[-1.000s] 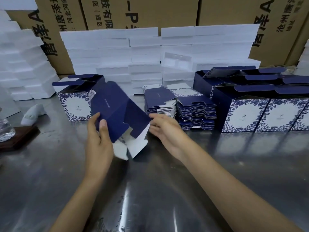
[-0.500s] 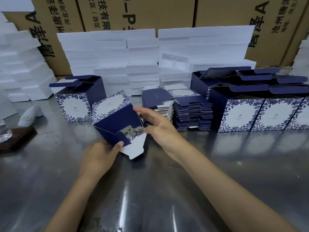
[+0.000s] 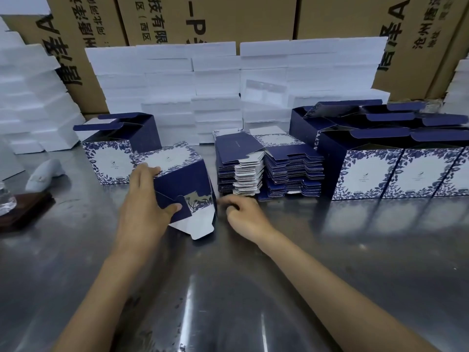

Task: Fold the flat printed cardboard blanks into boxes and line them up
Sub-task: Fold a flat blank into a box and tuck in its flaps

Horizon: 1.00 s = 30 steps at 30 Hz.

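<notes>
On the shiny steel table [image 3: 330,250], the left hand [image 3: 144,199] grips a half-formed navy cardboard box with a blue floral white panel [image 3: 177,174]. Its fingers curl over the upper left edge of the box and its thumb presses a small navy flap at the near end. The box lies tilted on its side, with a white-lined flap [image 3: 198,227] sticking out toward the person and resting on the steel.

The right hand [image 3: 241,212] sits just right of the box, low over the table, fingers curled loosely (blur around the fingertips hides whether they touch the box or hold anything, so I cannot tell).

Just behind the right hand stand two side-by-side stacks of flat navy-and-white printed cardboard blanks [image 3: 269,171]. To their right is a row of finished navy boxes with floral white fronts [image 3: 396,171], their top flaps open, with more of the same behind them. To the left, right behind the box in hand, stands one more finished floral box with its lid flaps raised [image 3: 111,158].

Further left lie a small white handheld object [image 3: 44,175] and a dark brown wooden board [image 3: 25,212] with a clear glass item [image 3: 6,201] on it. White foam blocks in stacks [image 3: 215,80] fill the back of the table, in front of large brown corrugated cartons with black printed characters [image 3: 228,19].
</notes>
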Each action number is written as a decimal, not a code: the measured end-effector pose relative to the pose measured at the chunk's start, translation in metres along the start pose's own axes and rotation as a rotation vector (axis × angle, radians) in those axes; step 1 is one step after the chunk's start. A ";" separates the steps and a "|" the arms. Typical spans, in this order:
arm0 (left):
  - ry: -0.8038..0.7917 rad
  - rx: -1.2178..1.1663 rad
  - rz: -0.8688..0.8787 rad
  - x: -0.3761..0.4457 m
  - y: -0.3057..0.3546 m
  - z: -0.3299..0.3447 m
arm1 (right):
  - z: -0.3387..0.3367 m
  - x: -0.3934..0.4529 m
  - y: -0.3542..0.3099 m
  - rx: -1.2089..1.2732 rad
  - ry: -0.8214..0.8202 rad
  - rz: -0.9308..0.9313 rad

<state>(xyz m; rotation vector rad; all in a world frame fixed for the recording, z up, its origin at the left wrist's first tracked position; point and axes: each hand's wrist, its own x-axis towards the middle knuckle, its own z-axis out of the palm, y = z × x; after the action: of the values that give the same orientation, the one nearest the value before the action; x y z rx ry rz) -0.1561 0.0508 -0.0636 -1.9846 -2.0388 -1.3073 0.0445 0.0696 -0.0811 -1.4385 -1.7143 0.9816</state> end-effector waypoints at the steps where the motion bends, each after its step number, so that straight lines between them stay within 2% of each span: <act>1: 0.034 -0.020 -0.022 0.000 -0.002 -0.001 | 0.002 -0.001 0.000 0.011 0.006 -0.017; 5: 0.149 -0.157 -0.166 -0.003 -0.012 -0.005 | 0.005 -0.005 -0.010 0.311 -0.055 -0.044; 8: 0.125 -0.297 -0.279 -0.006 -0.019 -0.001 | 0.006 -0.005 -0.023 0.506 -0.080 -0.080; 10: 0.055 -0.324 -0.345 -0.009 -0.020 0.005 | 0.004 -0.006 -0.032 0.520 -0.033 -0.158; 13: -0.090 -0.409 -0.385 -0.009 -0.017 0.015 | -0.005 -0.005 -0.043 0.336 0.081 -0.253; 17: -0.254 -0.613 -0.306 -0.010 -0.009 0.016 | -0.015 -0.005 -0.039 0.148 0.089 -0.294; 20: -0.198 -0.682 -0.228 -0.011 0.001 0.009 | -0.018 -0.004 -0.031 0.098 0.078 -0.271; 24: -0.025 -0.358 0.023 -0.002 0.007 0.006 | -0.015 -0.003 -0.027 0.037 0.072 -0.278; 26: -0.037 -0.246 0.061 0.007 0.007 0.006 | -0.016 -0.001 -0.027 -0.002 0.066 -0.284; 30: -0.036 -0.204 0.121 0.017 0.008 0.007 | -0.028 0.004 -0.029 -0.069 -0.004 -0.280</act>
<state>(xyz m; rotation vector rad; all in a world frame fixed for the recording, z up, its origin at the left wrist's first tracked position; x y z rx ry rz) -0.1494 0.0677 -0.0550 -2.1903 -1.8312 -1.5184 0.0547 0.0739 -0.0416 -1.1970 -1.9059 0.7802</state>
